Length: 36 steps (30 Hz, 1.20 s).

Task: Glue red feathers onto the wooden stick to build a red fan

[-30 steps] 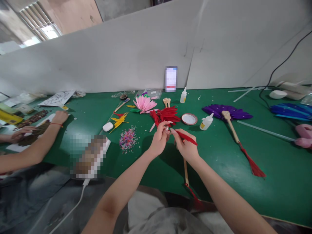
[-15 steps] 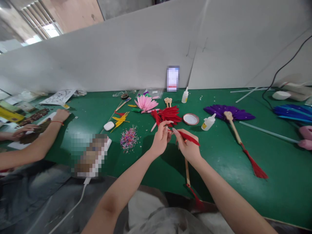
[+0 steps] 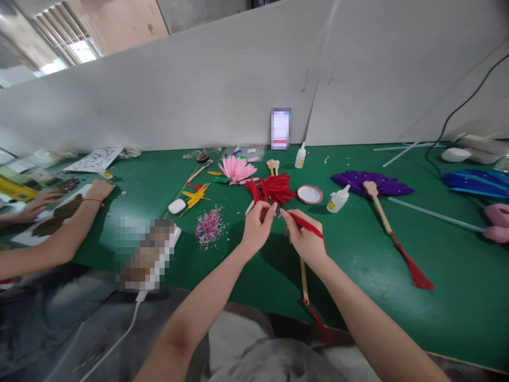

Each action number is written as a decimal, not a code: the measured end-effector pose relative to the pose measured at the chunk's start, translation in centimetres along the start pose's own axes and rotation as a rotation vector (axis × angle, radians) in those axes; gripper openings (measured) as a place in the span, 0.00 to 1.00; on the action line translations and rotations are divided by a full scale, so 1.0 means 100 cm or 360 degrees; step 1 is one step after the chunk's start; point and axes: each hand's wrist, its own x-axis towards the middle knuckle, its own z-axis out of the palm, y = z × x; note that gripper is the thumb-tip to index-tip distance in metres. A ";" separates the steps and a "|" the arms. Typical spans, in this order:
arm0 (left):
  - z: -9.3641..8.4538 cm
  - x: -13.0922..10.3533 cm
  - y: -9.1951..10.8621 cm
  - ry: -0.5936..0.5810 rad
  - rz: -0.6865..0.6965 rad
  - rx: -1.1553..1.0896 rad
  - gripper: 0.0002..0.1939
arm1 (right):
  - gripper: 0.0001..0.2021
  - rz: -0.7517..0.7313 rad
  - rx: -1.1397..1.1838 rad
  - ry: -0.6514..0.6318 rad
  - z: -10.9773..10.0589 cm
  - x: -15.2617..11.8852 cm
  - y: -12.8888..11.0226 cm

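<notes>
In my right hand (image 3: 304,236) is a red feather (image 3: 311,227), pinched near its narrow end and lying back over the hand. My left hand (image 3: 256,225) faces it with thumb and forefinger pressed together; whatever sits between those fingertips is too small to make out. Just beyond both hands lies a pile of red feathers (image 3: 278,187). Below my right hand a wooden handle (image 3: 304,278) with a red tassel (image 3: 320,323) points toward me, its upper end hidden. A white dish (image 3: 309,194) and a glue bottle (image 3: 338,199) are nearby.
A purple feather fan (image 3: 371,185) lies to the right. Pink feathers (image 3: 237,168), yellow feathers (image 3: 196,197) and a heap of coloured bits (image 3: 209,227) lie left of centre. A second glue bottle (image 3: 300,156) stands behind. At the far left a co-worker's arms (image 3: 75,233) rest over the table.
My left fingertips have drawn slightly apart from the right ones and closed together, the forefinger curling down. My right hand keeps the red feather. The co-worker's nearer-left hand has shifted off the brown piece.
</notes>
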 end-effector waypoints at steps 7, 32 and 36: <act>0.004 0.002 -0.007 -0.0110 -0.0113 -0.0212 0.15 | 0.11 -0.0088 -0.0103 0.0041 0.000 0.001 0.008; 0.007 -0.002 -0.005 -0.0084 -0.0167 -0.0294 0.17 | 0.10 -0.0202 -0.0215 0.0077 0.002 0.001 0.012; 0.004 -0.001 0.000 -0.0113 -0.0185 -0.0230 0.18 | 0.10 -0.0258 -0.0244 0.0084 0.001 0.002 0.010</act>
